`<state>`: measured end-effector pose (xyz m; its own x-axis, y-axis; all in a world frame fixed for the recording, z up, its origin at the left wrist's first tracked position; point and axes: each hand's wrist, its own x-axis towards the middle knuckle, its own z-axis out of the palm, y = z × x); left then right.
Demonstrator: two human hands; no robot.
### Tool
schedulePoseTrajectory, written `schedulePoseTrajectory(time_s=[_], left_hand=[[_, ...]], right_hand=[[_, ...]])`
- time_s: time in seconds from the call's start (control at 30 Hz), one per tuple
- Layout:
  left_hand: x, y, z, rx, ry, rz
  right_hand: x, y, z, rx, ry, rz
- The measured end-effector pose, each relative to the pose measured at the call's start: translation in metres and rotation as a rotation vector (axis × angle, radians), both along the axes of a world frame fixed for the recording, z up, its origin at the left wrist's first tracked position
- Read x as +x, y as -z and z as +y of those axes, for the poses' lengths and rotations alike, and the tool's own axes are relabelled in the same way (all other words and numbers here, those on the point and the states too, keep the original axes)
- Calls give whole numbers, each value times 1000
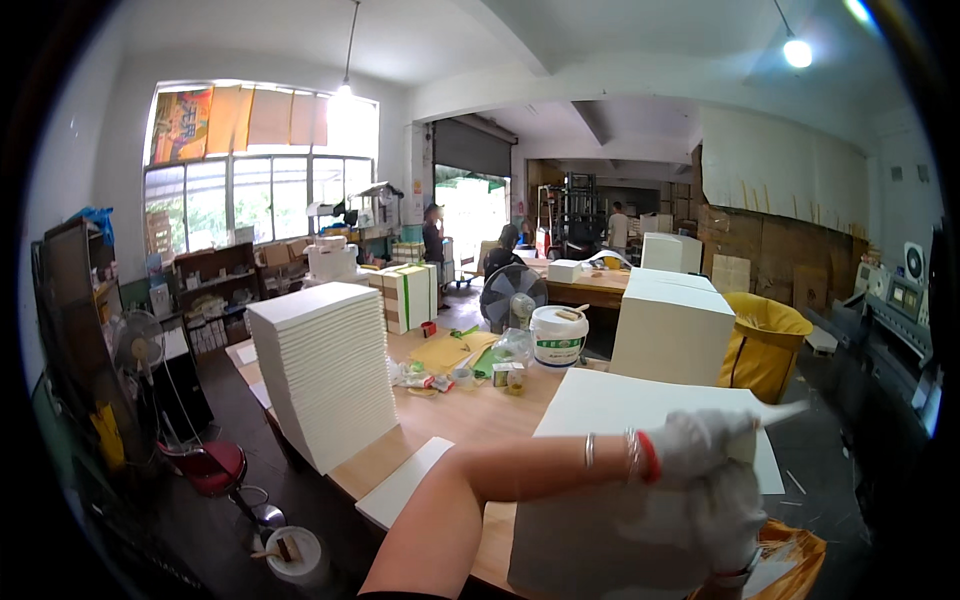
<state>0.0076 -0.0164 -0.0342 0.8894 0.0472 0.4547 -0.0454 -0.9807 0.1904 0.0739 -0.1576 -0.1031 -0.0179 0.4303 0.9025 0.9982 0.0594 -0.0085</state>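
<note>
A tall block of stacked white sheets stands at the near right end of the wooden bench, its top face tilted toward the camera. The left hand, in a white glove, lies across the block's top right edge with the fingers closed over the top sheet; that sheet's far corner lifts slightly past the glove. The forearm crosses the front of the block from lower left and carries thin bangles and a red band at the wrist. The right hand, also gloved, sits just below the left against the block's right side; whether it grips anything cannot be told, as the glove blurs into the paper.

A flat white sheet lies on the bench's near edge, left of the forearm. Further left stands a second tall stack of white sheets. Mid-bench lie a white bucket with a green label, a small desk fan and scattered small items. Behind the block stands a large white box-shaped stack, and beside it a bin lined with a yellow bag. A red stool stands on the floor at lower left, near a small white pot. People stand in the background near the open doorway.
</note>
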Motion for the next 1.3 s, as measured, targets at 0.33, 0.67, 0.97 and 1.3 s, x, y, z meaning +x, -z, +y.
schedulePoseTrajectory(time_s=[0.33, 0.67, 0.97, 1.3], left_hand=[[-86, -89, 118, -637, -15, -790], [-225, -95, 213, -762, -248, -1458], [-265, 2, 154, 35, -380, -1407], [-228, 157, 139, 194, -737, -903]], right_hand=[[-130, 24, 117, -82, -305, -172], [-135, 12, 112, -52, -332, -183], [-211, 29, 160, -122, -672, 282], [-247, 346, 252, -806, -1293, 1895]])
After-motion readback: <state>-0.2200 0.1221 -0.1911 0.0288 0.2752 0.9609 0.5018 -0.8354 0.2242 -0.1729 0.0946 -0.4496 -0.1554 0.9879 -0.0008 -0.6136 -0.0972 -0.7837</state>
